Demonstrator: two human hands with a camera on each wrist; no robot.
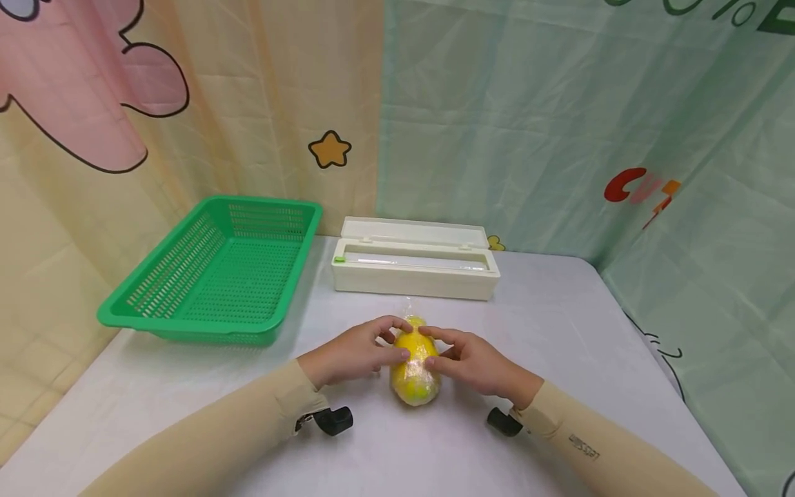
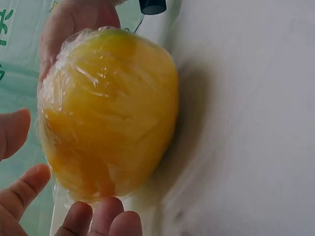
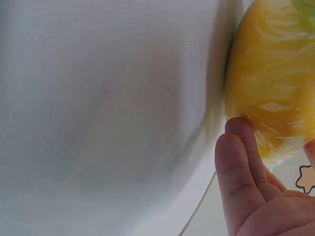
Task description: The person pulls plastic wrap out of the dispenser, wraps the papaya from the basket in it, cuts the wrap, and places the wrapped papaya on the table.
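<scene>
A yellow fruit with a greenish near end lies on the table, wrapped in shiny clear plastic film; its exact kind is hard to tell. A twist of loose film stands up beyond its far end. My left hand is at its left side, fingertips by the narrow far end. In the left wrist view the thumb is apart from the wrapped fruit, while lower fingertips touch its edge. From the right, my right hand touches it; in the right wrist view its nearly straight fingers rest against the film.
Behind the fruit stands a white film dispenser box with its lid raised and a roll inside. To the left is a green plastic basket. A white cloth covers the table, with printed curtains behind it.
</scene>
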